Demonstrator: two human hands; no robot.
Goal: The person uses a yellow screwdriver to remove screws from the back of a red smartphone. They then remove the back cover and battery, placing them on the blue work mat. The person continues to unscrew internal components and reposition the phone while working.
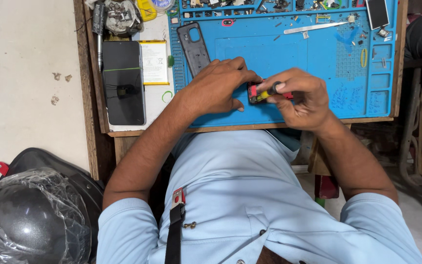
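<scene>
Two hands: met over a red phone [256, 93] at the blue mat's [289, 54] 6 o'clock.
Left hand [218, 88]: fingers pressed together, steadying it.
Right hand [301, 98]: pinched what looked like a yellow-handled screwdriver [268, 92].

Items counted on the bench:
- Blue work mat [318, 105]: one.
- Hands: two, a left hand [219, 87] and a right hand [303, 98].
- Small red device [256, 93], pinned under the hands: one.
- Yellow-handled screwdriver [267, 92]: one.
- Black phone [123, 82], screen up: one.
- Flat battery [154, 62]: one.
- Dark phone back cover [194, 48]: one.
- Metal tweezers [313, 28]: one pair.
- Loose small parts along the mat's top trays: too small to be counted.
</scene>
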